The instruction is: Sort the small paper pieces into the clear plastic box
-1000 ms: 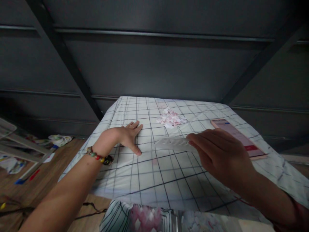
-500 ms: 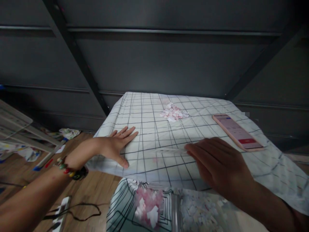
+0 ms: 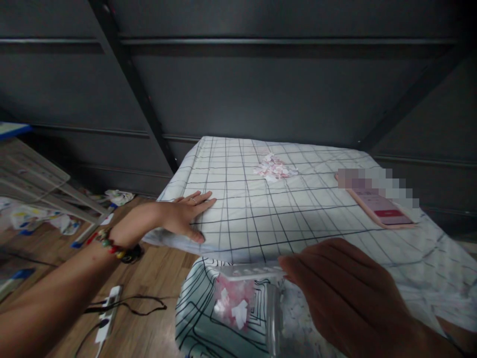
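Flat on the left side of a white checked cloth [image 3: 238,214], my left hand [image 3: 182,217] has its fingers spread and holds nothing. My right hand [image 3: 346,286] pinches the right end of a thin white strip [image 3: 249,271] with a row of small openings; its exact kind is unclear. The strip lies level at the cloth's near edge, above a small bag of pink and white scraps [image 3: 234,304]. A pile of torn white and pink paper pieces [image 3: 276,167] sits toward the back of the cloth.
A phone in a pink case [image 3: 395,219] lies at the right. Below the near edge are a patterned seat [image 3: 197,318] and a clear plastic bag [image 3: 294,323] of pale bits, partly hidden by my right hand. A power strip [image 3: 108,313] with cables lies on the floor.
My right hand has drawn the white strip toward me, from over the cloth to its near edge. My left hand stays flat on the cloth. The view has shifted slightly.
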A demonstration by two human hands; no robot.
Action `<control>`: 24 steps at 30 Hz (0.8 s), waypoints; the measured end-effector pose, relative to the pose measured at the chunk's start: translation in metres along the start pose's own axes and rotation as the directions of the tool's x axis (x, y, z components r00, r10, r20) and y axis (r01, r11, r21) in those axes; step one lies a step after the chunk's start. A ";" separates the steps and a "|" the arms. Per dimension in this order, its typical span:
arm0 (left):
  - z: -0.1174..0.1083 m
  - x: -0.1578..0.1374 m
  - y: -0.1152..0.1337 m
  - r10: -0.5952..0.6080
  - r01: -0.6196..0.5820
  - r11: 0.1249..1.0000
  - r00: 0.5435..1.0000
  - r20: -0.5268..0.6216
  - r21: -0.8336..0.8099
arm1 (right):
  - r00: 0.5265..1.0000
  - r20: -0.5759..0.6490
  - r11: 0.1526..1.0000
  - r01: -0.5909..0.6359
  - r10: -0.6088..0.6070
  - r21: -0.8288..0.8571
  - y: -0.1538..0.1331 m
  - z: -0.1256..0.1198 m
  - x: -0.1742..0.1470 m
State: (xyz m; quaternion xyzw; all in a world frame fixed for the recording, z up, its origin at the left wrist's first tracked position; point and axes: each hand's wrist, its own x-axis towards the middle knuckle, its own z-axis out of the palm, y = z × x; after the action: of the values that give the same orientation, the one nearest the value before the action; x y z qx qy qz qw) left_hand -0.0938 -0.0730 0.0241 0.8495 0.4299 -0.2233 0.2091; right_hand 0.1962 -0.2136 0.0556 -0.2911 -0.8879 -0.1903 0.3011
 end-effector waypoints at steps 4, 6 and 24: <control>-0.007 0.009 0.003 0.009 -0.010 0.999 0.999 -0.032 -0.037 | 0.999 -0.037 0.994 -0.003 -0.001 -0.111 0.028 -0.001 0.000; -0.012 0.021 0.007 0.032 -0.035 0.998 0.996 -0.080 -0.042 | 0.995 -0.082 0.970 -0.069 0.051 -0.234 0.053 0.004 -0.002; -0.054 0.145 0.041 0.003 -0.028 0.998 0.927 -0.374 -0.062 | 0.971 -0.012 0.916 -0.228 0.237 -0.330 0.203 0.068 0.004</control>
State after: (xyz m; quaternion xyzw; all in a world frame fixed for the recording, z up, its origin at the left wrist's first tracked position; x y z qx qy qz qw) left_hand 0.0271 0.0266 -0.0066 0.8724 0.4623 -0.0413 0.1532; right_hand 0.2929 -0.0225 0.0406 -0.4433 -0.8068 -0.2945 0.2564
